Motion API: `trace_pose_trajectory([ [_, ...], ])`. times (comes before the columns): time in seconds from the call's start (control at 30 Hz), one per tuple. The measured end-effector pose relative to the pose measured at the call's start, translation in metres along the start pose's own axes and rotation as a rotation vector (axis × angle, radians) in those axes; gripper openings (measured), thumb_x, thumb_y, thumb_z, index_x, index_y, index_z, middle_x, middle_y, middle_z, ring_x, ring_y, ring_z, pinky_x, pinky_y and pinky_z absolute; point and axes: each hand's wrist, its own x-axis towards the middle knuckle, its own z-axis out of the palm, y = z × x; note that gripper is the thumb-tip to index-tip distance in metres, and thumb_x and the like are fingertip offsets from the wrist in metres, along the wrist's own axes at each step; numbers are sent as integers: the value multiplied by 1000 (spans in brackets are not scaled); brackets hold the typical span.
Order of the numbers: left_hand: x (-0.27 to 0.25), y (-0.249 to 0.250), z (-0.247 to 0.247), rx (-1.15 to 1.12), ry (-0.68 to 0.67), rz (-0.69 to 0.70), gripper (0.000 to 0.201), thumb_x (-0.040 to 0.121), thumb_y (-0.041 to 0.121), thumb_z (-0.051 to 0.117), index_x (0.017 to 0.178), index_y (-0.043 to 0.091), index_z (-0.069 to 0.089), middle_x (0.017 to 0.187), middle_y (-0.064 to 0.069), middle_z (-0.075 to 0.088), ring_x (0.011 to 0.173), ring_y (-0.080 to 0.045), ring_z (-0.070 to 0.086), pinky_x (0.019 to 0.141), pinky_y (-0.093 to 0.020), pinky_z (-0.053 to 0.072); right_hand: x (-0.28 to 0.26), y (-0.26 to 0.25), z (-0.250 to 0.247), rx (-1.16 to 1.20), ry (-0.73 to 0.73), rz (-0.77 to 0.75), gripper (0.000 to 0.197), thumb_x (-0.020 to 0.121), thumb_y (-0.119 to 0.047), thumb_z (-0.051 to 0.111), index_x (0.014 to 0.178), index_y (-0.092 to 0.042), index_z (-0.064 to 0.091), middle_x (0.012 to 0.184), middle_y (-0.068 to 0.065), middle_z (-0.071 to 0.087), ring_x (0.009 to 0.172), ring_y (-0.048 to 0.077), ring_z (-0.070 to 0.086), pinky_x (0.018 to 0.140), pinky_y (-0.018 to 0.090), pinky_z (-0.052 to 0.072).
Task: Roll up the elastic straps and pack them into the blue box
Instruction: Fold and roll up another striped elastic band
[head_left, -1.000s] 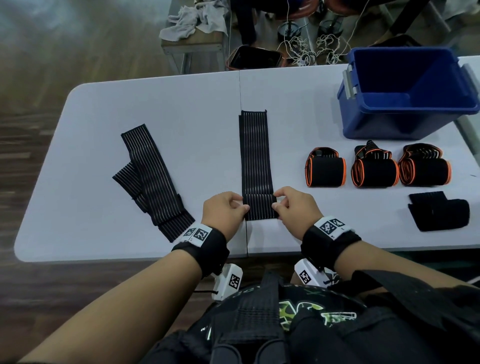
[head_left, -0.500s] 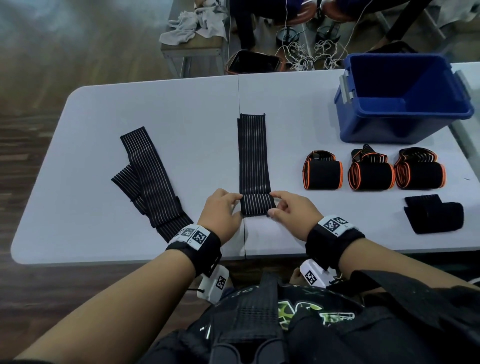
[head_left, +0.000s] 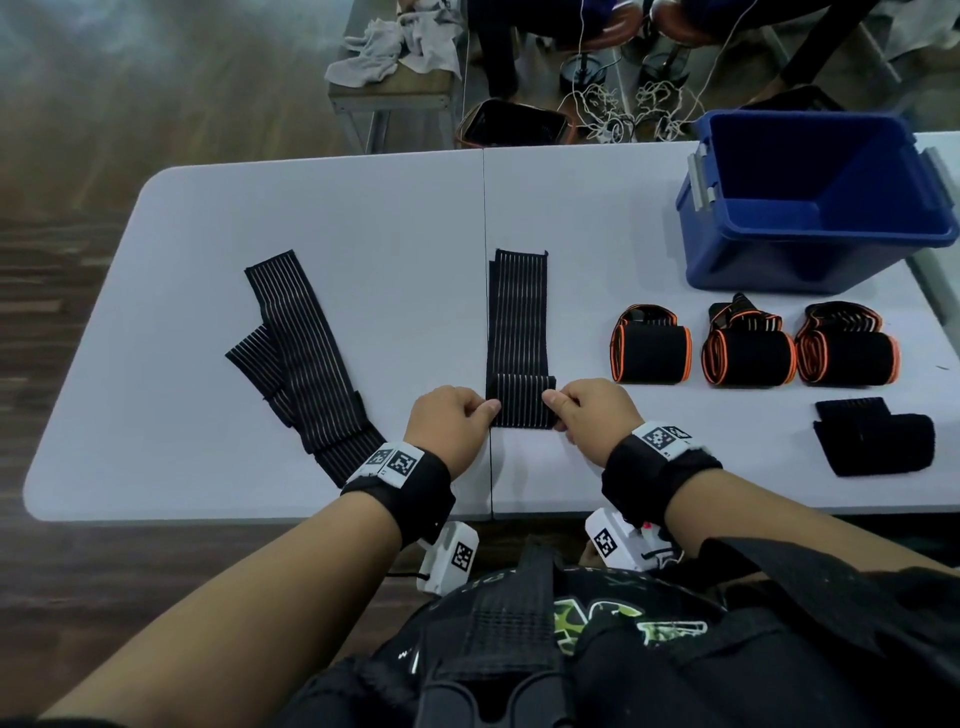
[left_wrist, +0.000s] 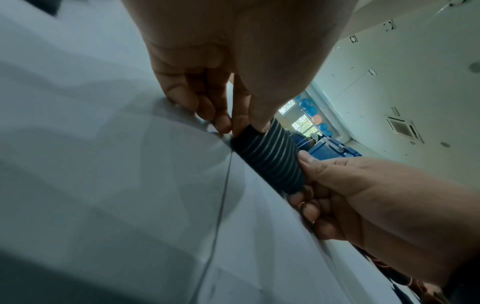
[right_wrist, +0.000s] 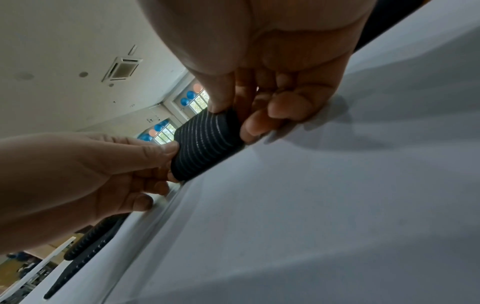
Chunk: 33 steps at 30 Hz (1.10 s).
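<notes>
Rolling in progress on the striped strap (head_left: 519, 332), near end already wound into a small roll (head_left: 522, 400) between the two hands. Left hand (head_left: 449, 423) pinching the roll's left end, thumb on top and fingers curled beneath; right hand (head_left: 597, 415) doing the same at the right end. Rest of the strap lying flat on the table (head_left: 363, 218), running straight away from the knuckles. Looks soft, light and stretchy, so likely to spring loose or wander sideways unless pinched at both ends and kept taut. Best hold probably right where it is now, on the roll's edges, thumbs pressing down. Another striped strap (head_left: 301, 353) lying loose off to the left of the left hand, not yet rolled. Three orange-edged rolls (head_left: 753, 358) sitting beyond and to the right of the right hand, with a plain black roll (head_left: 878, 441) further right. Blue box (head_left: 810, 208) open, far beyond the right hand; nothing visible inside.
</notes>
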Motion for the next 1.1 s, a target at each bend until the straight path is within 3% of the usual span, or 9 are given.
trace_pose_trajectory([
  [0.1, 0, 1, 0, -141, 60, -78, 16, 91, 37, 69, 93, 22, 73, 83, 8, 71, 88, -10, 66, 85, -28, 52, -1, -1, 1, -15, 37, 18, 44, 100, -44, 51, 77, -11, 69, 72, 3, 70, 75, 22, 66, 76, 35, 53],
  [0.2, -1, 3, -2, -214, 80, -94, 14, 88, 31, 73, 97, 24, 65, 78, 8, 69, 85, -7, 65, 73, -19, 46, 1, 0, 5, 35, 58, 38, 36, 97, -42, 57, 81, -12, 69, 73, 4, 70, 77, 22, 67, 79, 38, 55],
  [0.37, -6, 4, -6, -260, 70, -53, 16, 91, 24, 70, 102, 26, 59, 74, 2, 70, 77, -8, 66, 72, -25, 52, 0, -3, 6, 171, 106, 40, 32, 92, -30, 67, 119, -19, 57, 81, -1, 67, 82, 17, 67, 84, 40, 57],
  [0.47, -8, 3, -7, -201, 44, 18, 17, 94, 22, 66, 110, 27, 62, 74, 0, 71, 74, -9, 66, 74, -26, 53, -5, -5, 4, 91, 98, -22, 31, 95, -24, 62, 123, -25, 51, 76, -1, 67, 78, 14, 65, 79, 35, 54],
  [0.6, -4, 1, -5, -15, -13, 109, 32, 97, 21, 57, 129, 23, 61, 98, 3, 73, 95, -15, 66, 90, -29, 51, -7, -5, 5, -23, 38, -56, 40, 96, -32, 58, 134, -22, 53, 88, 0, 67, 88, 17, 63, 84, 35, 52],
  [0.7, -2, 0, -3, 92, -68, 155, 48, 90, 12, 52, 138, 19, 54, 112, -2, 64, 106, -23, 60, 96, -36, 49, -9, -9, 0, -95, -36, -119, 58, 82, -40, 74, 133, -22, 54, 88, -5, 59, 85, 15, 58, 75, 30, 46],
  [0.77, -1, -1, -3, 178, -82, 211, 52, 88, 15, 56, 140, 19, 51, 114, -3, 60, 108, -24, 57, 96, -37, 48, -7, -7, -3, -150, -56, -132, 57, 76, -34, 79, 127, -23, 56, 94, -3, 55, 85, 15, 56, 77, 32, 49],
  [0.97, 2, -10, -4, 188, -94, 225, 49, 95, 32, 60, 142, 25, 47, 112, -3, 57, 108, -25, 55, 97, -39, 47, 1, 1, -8, 20, -93, -88, 65, 81, -24, 74, 142, -21, 51, 96, -2, 67, 90, 18, 65, 91, 42, 54],
  [1.1, 1, -10, -5, 90, -85, 222, 38, 102, 35, 50, 139, 25, 51, 102, 2, 56, 102, -23, 57, 90, -33, 44, 3, 1, -14, 57, -84, -102, 44, 93, -28, 64, 136, -18, 59, 103, -2, 71, 97, 13, 65, 94, 33, 51],
])
